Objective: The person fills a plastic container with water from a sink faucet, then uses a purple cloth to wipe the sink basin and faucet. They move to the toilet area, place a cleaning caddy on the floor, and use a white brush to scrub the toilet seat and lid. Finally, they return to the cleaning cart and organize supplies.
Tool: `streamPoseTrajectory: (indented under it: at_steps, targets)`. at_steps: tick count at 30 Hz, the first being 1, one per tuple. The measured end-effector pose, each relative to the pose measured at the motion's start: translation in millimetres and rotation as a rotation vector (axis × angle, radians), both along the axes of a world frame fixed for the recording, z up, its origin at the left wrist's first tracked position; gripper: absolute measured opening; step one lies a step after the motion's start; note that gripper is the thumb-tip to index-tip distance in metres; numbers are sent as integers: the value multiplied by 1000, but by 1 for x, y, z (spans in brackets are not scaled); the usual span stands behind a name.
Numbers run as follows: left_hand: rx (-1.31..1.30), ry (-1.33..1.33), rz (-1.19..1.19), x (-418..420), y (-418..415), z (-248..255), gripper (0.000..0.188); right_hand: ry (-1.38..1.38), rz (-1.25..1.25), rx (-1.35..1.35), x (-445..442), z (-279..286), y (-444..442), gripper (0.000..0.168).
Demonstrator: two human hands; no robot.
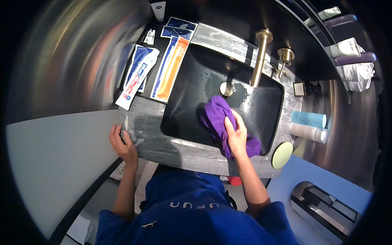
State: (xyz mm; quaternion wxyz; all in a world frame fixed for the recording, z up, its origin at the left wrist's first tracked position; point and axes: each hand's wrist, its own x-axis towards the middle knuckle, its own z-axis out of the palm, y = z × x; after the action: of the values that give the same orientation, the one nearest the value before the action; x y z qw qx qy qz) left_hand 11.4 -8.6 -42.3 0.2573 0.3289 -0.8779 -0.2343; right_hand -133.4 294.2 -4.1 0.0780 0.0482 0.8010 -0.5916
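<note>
My right hand [237,134] grips a bunched purple cloth [216,116] over the near part of a black rectangular sink [190,70]. One end of the cloth hangs towards the basin's front right corner. Wet patches show on the basin floor around the round metal drain [226,88]. At the left end of the grey marbled countertop [159,147], my left hand [124,145] rests by the edge with its fingers apart and nothing in it. Beyond the cloth, a brass wall spout [260,58] reaches out above the sink.
Left of the sink, a black tray [157,46] holds flat packets [173,69]; a toothpaste tube [137,79] lies there too. A brass tap handle [284,59] is on the wall. On the right are a dark bottle [303,88], blue and white bottles [307,119], and a pale green disc [282,155].
</note>
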Motion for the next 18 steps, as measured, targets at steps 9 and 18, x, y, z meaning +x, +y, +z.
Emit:
streamPoseTrajectory:
  at_steps: [9, 18]
  targets:
    - [20, -7, 18, 4, 1, 2, 26, 1, 819, 1284, -68, -40, 78, 35]
    - [-15, 0, 23, -1, 3, 1, 24, -19, 415, 902, -185, -144, 51, 46]
